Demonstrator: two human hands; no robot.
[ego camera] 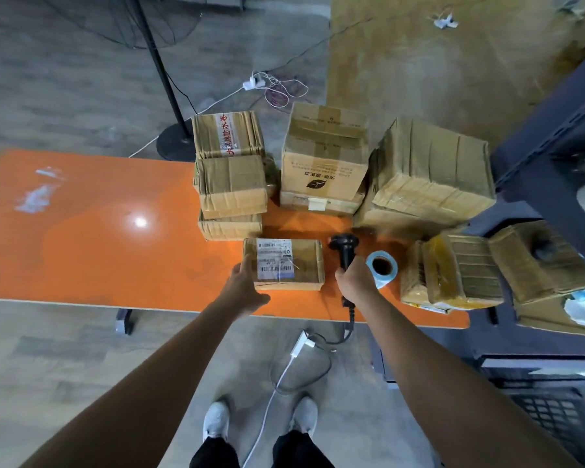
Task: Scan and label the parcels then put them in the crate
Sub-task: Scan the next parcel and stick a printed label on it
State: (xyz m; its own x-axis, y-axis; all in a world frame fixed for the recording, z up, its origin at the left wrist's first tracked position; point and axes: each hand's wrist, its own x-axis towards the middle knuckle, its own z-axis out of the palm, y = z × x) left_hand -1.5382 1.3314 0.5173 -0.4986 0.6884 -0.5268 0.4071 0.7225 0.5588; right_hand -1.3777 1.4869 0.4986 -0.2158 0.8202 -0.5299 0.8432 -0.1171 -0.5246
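Head view, looking down. A flat parcel (304, 265) lies on the orange counter (98, 231) near its front edge, with its printed shipping label (274, 258) facing up. The left hand (247, 288) is wide, its straight fingers resting against the parcel's left side. The right hand (355, 282) is curled round the grip of a black scanner (343, 246), held just beside the parcel's right edge. The scanner cable (348, 315) hangs over the counter front. A blue-and-white label roll (382, 268) lies just right of that hand. Behind stand a stack of parcels (230, 177), a tall box (325, 157) and a large taped box (429, 167). A dark latticed crate (551, 410) sits at the lower right, below the counter.
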